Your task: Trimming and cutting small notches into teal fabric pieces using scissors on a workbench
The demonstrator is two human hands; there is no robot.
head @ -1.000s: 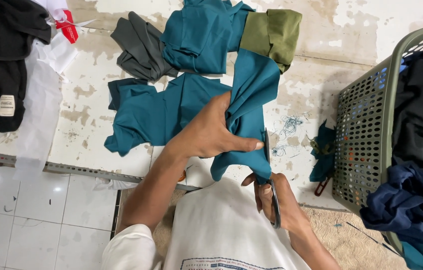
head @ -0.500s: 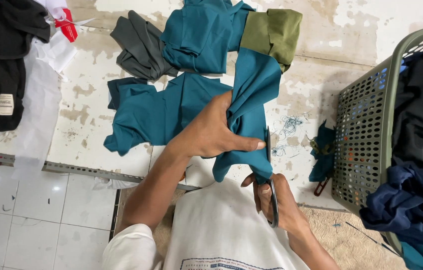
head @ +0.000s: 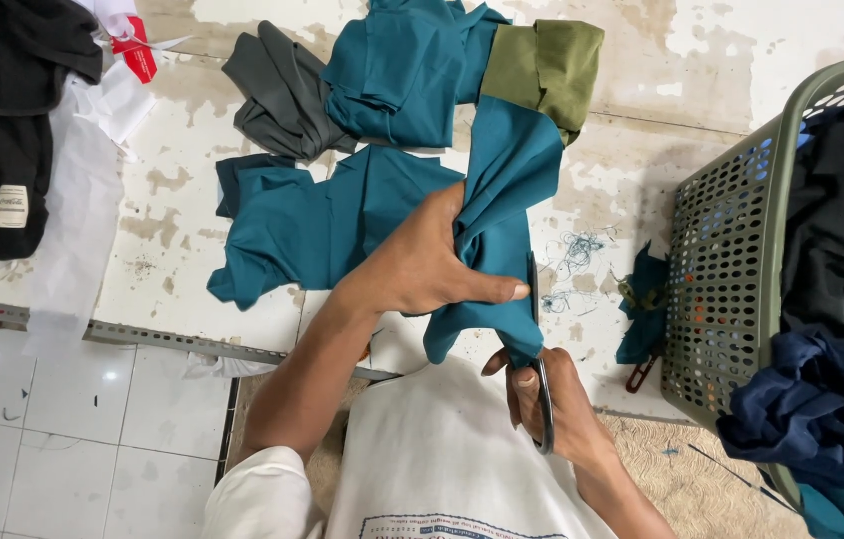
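Left hand [head: 422, 265] fingers clench a bunched teal fabric strip [head: 497, 220], holding it taut so the right hand [head: 552, 404], grasping steel scissors [head: 539, 369], can cut its near edge.

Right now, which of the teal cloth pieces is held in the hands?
The long teal strip running toward the olive cloth: the left hand bunches it and the right hand holds scissors at its edge. The other teal pieces lie untouched.
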